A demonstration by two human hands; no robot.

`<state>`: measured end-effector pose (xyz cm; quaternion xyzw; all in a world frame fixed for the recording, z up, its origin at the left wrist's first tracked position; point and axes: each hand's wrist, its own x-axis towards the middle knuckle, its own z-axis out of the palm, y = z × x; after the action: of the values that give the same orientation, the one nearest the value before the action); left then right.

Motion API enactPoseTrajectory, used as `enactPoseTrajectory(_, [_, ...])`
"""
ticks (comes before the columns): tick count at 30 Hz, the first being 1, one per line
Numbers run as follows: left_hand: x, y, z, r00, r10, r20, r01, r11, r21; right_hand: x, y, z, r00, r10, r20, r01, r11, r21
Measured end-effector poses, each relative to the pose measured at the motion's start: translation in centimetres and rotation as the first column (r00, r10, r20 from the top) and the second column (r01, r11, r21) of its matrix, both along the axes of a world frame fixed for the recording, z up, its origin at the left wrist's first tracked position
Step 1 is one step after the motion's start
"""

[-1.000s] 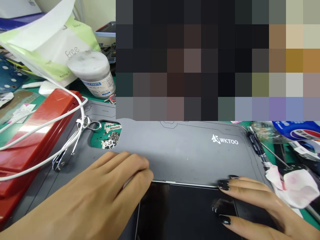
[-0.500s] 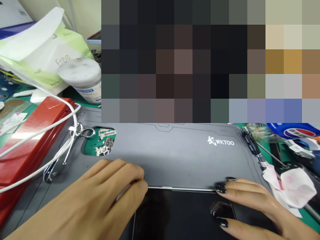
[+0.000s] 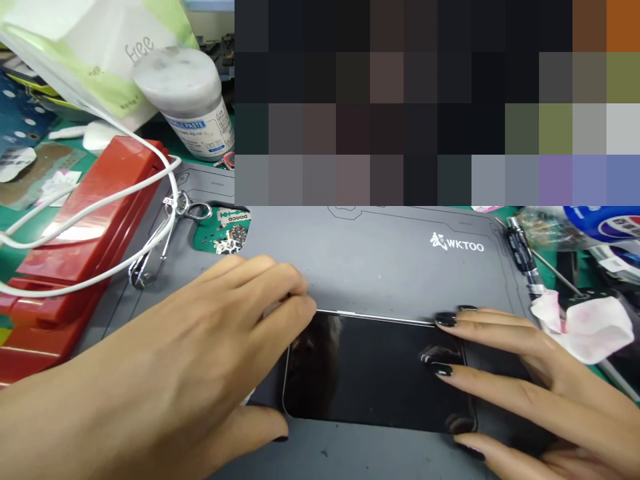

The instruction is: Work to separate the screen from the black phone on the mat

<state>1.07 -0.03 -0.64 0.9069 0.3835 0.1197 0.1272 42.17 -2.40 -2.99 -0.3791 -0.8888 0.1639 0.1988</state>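
A black smartphone (image 3: 375, 373) lies screen up on a grey work mat (image 3: 380, 267) marked WKTOO. My left hand (image 3: 200, 360) grips the phone's left end, fingers curled over the far corner and thumb at the near edge. My right hand (image 3: 515, 380) holds the right end; its dark-nailed fingers rest on the glass and far edge, and the thumb lies along the near side.
A red case (image 3: 85, 227) with a white cable (image 3: 125, 193) over it sits at left. A white jar (image 3: 187, 100), tweezers (image 3: 160, 247), small screws in a mat cut-out (image 3: 227, 237), a screwdriver (image 3: 520, 257) and a crumpled tissue (image 3: 590, 320) surround the mat.
The view has tilted down, so more of the phone shows. Both hands keep their hold on its ends; my right thumb now shows at the near edge.
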Motion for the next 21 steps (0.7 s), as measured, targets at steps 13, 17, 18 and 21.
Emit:
enactPoseTrajectory(13, [-0.8,0.4,-0.7,1.0,-0.011,0.02,0.01,0.998,0.057,-2.4,1.6,2.3,0.995,0.098,-0.037,-0.098,0.995,0.008])
enactPoseTrajectory(17, [-1.3,0.3,-1.1,0.999,-0.013,-0.042,0.016,0.997,0.075,-2.5,1.5,1.8,0.993,0.098,-0.071,-0.098,0.995,-0.006])
enactPoseTrajectory(18, [-1.4,0.3,-1.1,0.998,-0.014,-0.057,0.018,0.997,0.072,-2.4,1.5,1.7,0.992,0.095,-0.079,-0.096,0.995,-0.014])
enactPoseTrajectory(21, [-1.8,0.2,-1.5,0.999,0.047,-0.001,-0.047,0.999,-0.019,-2.3,1.5,1.3,0.99,0.09,-0.111,-0.094,0.995,-0.033])
